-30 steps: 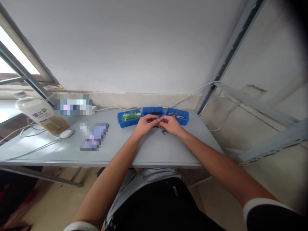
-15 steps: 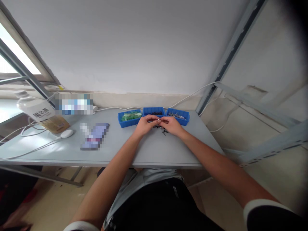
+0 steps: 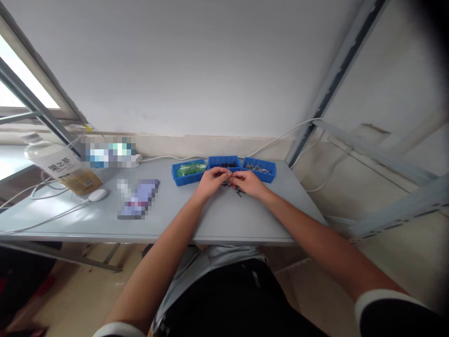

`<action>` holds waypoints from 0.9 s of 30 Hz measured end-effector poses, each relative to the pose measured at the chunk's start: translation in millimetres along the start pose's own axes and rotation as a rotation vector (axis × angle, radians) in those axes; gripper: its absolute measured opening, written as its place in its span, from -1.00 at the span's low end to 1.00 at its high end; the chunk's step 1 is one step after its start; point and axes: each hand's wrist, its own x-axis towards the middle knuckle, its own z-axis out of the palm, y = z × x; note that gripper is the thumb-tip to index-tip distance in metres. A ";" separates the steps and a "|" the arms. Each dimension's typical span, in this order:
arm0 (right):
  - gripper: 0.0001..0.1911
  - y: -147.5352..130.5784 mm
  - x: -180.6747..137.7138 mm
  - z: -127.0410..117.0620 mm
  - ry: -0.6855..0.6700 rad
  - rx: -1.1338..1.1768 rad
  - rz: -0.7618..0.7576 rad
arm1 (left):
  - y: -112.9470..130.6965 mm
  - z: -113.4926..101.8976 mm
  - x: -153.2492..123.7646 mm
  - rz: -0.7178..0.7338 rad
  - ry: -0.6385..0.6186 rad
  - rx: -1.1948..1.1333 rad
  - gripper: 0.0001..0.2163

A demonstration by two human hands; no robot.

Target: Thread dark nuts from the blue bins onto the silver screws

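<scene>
My left hand (image 3: 212, 181) and my right hand (image 3: 247, 182) meet fingertip to fingertip above the table, just in front of the blue bins. Both are closed in a pinch around something small with a pale tip, too small to name. Beneath the fingers lies a loose pile of thin dark and silvery pieces (image 3: 240, 192), partly covered by my hands. The left blue bin (image 3: 177, 181) holds green pieces, the middle blue bin (image 3: 224, 159) dark small parts. Thin silvery metal pins (image 3: 257, 169) fill the right blue bin (image 3: 271, 178).
On the left of the grey table (image 3: 168, 215) stand a large tea bottle (image 3: 63, 164) and a round white device (image 3: 97, 194) with a cable. A blurred flat purple item (image 3: 142, 199) lies nearby. A white cable (image 3: 168, 157) runs along the wall; a metal post (image 3: 322, 103) rises at right.
My joined fingertips have shifted slightly to the left, and my right fingers have curled a little lower over the pile. Bins and other things stay put.
</scene>
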 end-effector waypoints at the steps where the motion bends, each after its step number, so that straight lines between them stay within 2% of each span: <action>1: -0.57 -0.5 -0.3 0.1 -0.002 -0.004 0.002 | 0.4 0.1 -0.1 -0.018 0.010 -0.002 -0.65; 8: -0.54 -0.1 0.1 -1.3 0.019 0.026 0.021 | 4.7 0.3 -2.0 -0.039 -0.006 -0.013 -0.63; 19: -0.63 3.9 0.1 3.4 -0.039 0.072 0.019 | -3.3 -1.6 0.3 -0.008 0.005 -0.030 -0.64; 27: -0.61 0.1 -1.9 3.0 -0.065 0.068 0.023 | -0.6 0.6 -0.8 -0.054 -0.021 -0.095 -0.61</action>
